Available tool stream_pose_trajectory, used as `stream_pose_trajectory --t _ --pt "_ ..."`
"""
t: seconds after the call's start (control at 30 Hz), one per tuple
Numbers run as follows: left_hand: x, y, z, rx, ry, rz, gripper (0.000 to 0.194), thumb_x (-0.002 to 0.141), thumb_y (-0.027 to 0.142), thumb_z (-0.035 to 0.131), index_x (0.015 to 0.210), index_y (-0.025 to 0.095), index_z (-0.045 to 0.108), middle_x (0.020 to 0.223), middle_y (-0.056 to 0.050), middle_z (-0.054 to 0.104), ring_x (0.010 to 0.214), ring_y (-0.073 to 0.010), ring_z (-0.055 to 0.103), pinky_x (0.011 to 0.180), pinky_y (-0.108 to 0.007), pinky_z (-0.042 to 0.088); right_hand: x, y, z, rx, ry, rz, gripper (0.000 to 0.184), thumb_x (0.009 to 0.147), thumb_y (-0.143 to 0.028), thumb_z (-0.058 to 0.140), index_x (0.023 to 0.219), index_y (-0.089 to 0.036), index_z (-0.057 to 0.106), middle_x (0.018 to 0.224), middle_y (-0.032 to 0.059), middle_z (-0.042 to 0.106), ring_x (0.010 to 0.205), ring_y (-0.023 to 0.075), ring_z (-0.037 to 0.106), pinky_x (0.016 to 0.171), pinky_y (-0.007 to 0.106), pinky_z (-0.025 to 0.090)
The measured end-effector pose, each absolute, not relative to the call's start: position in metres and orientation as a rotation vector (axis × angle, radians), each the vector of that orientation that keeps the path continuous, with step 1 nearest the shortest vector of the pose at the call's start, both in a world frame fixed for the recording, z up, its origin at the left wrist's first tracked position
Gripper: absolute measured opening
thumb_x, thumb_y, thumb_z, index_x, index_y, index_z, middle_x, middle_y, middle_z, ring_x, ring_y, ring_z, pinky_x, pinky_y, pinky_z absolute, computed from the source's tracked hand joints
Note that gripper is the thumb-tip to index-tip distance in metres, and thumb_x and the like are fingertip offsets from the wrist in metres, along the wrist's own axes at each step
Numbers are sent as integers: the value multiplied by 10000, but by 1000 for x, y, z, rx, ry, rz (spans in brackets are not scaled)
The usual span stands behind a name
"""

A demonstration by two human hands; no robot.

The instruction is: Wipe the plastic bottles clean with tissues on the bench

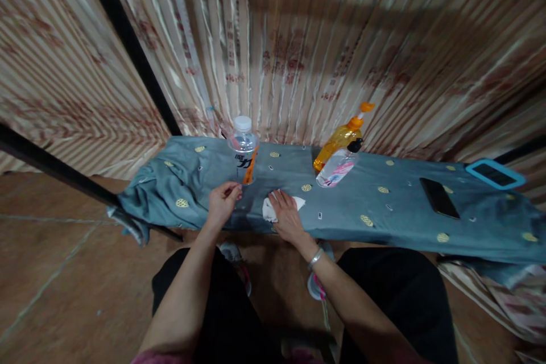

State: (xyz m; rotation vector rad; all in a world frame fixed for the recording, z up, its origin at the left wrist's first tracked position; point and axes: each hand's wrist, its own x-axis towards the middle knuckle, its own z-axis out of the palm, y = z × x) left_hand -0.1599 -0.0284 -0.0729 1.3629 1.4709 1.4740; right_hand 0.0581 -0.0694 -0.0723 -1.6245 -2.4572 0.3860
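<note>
My left hand (222, 202) rests on the blue patterned cloth (384, 205) over a narrow bench, its fingers curled in a pinch just below a clear water bottle (244, 148) with a white cap. What the pinch holds is too small to name. My right hand (286, 213) lies flat with fingers stretched over a white tissue (269, 210) on the cloth. An orange strip of the bottle's label hangs close to the left fingertips.
An orange pump bottle (339, 139) and a small spray bottle with a pink label (336, 169) stand further right. A black phone (439, 198) and a blue-framed device (495, 173) lie at the right end. Striped curtains hang behind; a tiled floor lies below.
</note>
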Motion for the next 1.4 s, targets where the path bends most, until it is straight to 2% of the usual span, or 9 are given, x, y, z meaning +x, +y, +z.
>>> stream_pose_trajectory --t 0.2,0.43,0.67,0.77,0.9,1.27,1.4 --pt "-148 -26 -83 1613 1495 1229 139 786 259 617 818 218 746 803 -44 779 707 -200 723 709 -308 595 42 -41 -72 -1550 -2506 365 718 842 -22 536 1554 -29 445 1649 205 384 1537 351 321 1264 503 250" --pt "-149 -32 -80 1829 1611 898 174 829 147 581 853 194 747 755 -26 758 673 -167 687 679 -250 524 36 -2 -80 -1494 -2519 300 642 898 -21 479 1540 -29 471 1630 219 410 1523 333 356 1272 494 240" --pt "-148 -33 -74 1866 1678 758 172 850 136 611 887 174 775 837 -38 796 735 -158 697 697 -224 490 41 27 -85 -1467 -2563 221 685 861 22 496 1542 -54 483 1619 211 431 1527 317 362 1273 491 249" --pt "-149 -33 -72 1851 1671 741 175 866 154 613 901 169 784 846 -45 803 735 -160 700 698 -226 487 48 39 -83 -1485 -2575 181 640 906 3 475 1542 -61 488 1622 192 435 1532 327 353 1274 475 241" --pt "-150 -34 -70 1828 1662 715 185 876 166 606 887 170 790 802 -40 798 718 -159 700 680 -223 477 67 54 -79 -1552 -2564 122 568 979 -48 414 1541 -71 499 1610 189 454 1524 344 363 1258 482 261" --pt "-153 -38 -69 1785 1618 660 218 903 216 583 845 174 789 727 -27 791 671 -162 696 651 -224 469 122 68 -82 -1807 -2430 -21 557 997 -116 428 1550 -66 482 1580 199 486 1489 366 383 1215 462 297" --pt "-153 -39 -66 1823 1622 645 219 906 213 585 821 179 784 721 -24 784 667 -158 686 644 -224 453 134 65 -88 -1911 -2318 -73 552 998 -107 398 1541 -37 478 1557 236 488 1465 368 406 1197 451 310"
